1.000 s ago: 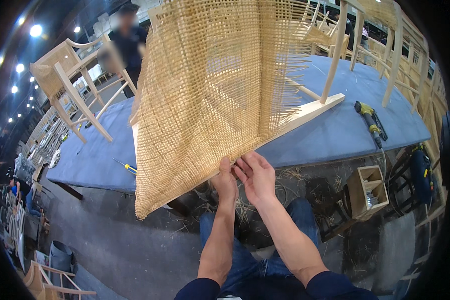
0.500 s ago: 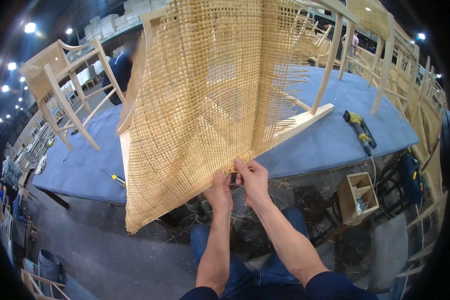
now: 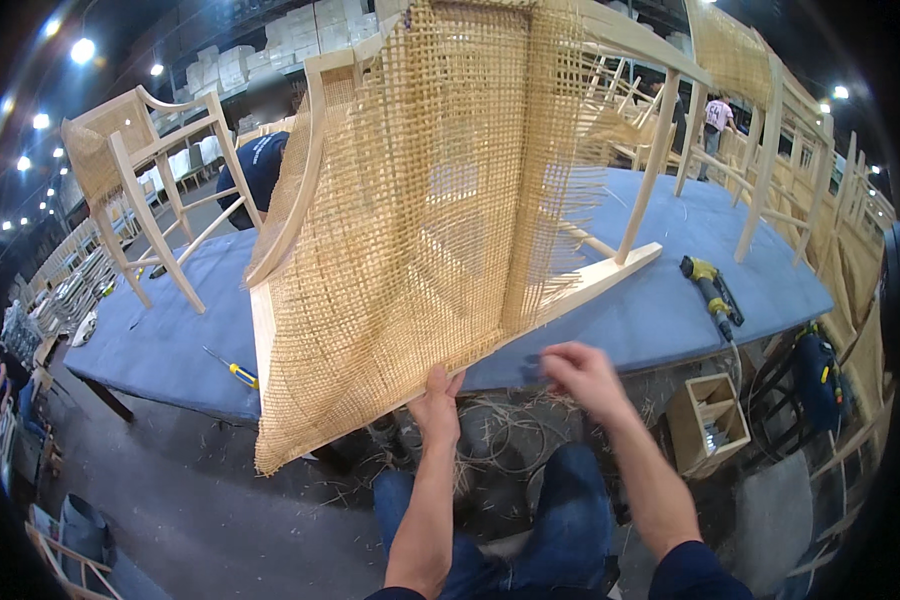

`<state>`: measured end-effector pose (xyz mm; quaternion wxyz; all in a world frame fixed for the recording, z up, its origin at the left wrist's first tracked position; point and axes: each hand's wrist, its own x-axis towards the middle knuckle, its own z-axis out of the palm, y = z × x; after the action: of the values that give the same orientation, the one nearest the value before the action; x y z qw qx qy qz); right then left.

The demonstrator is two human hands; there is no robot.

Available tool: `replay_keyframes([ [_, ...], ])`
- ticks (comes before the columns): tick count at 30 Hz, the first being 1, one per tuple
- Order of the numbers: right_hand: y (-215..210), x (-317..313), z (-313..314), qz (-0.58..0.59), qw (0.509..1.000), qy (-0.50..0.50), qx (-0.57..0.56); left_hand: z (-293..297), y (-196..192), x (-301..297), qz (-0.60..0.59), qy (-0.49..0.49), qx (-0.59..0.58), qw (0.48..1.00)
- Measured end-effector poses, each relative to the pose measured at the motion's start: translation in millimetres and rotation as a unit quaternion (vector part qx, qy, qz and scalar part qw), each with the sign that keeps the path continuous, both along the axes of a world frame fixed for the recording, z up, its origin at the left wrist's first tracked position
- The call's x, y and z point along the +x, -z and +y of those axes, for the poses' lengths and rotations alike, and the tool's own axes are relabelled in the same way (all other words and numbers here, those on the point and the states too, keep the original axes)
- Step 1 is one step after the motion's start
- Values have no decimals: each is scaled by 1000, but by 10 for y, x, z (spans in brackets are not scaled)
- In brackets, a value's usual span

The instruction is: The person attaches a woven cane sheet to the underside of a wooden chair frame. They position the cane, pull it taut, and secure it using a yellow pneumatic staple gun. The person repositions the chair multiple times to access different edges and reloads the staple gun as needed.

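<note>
Your left hand (image 3: pixel 438 405) pinches the lower edge of the cane webbing (image 3: pixel 410 240) (draped over the chair frame (image 3: pixel 610 275) on the blue worktop (image 3: pixel 670 300)) to keep it taut, right hand (image 3: pixel 582 372) open, off it.

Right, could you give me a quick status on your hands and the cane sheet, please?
Left hand gripping bottom edge of cane sheet. Right hand off it, open, near table edge. Sheet hangs over chair frame; nothing blocking.

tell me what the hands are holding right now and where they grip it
The left hand grips the lower edge of the woven cane sheet on the chair frame. The right hand is off it, holding nothing visible.
</note>
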<state>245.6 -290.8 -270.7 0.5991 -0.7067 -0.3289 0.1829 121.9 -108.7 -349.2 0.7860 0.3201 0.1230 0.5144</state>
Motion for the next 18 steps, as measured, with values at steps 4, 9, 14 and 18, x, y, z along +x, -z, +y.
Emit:
replay_keyframes([
  [4, -197, 1240, -915, -224, 960, 168, -12, 37, 34, -31, 0, 4, 17, 1000],
  [9, -392, 2686, -1909, -457, 772, 347, -272, -39, -61, 44, 48, 9, 7, 999],
  [14, -135, 3388, -1989, -393, 713, 287, -504, -118, 91, 12, -13, -21, 19, 1000],
  [18, -261, 3072, -1501, -348, 684, 333, -549, -95, 63, -162, 2, -38, 54, 998],
])
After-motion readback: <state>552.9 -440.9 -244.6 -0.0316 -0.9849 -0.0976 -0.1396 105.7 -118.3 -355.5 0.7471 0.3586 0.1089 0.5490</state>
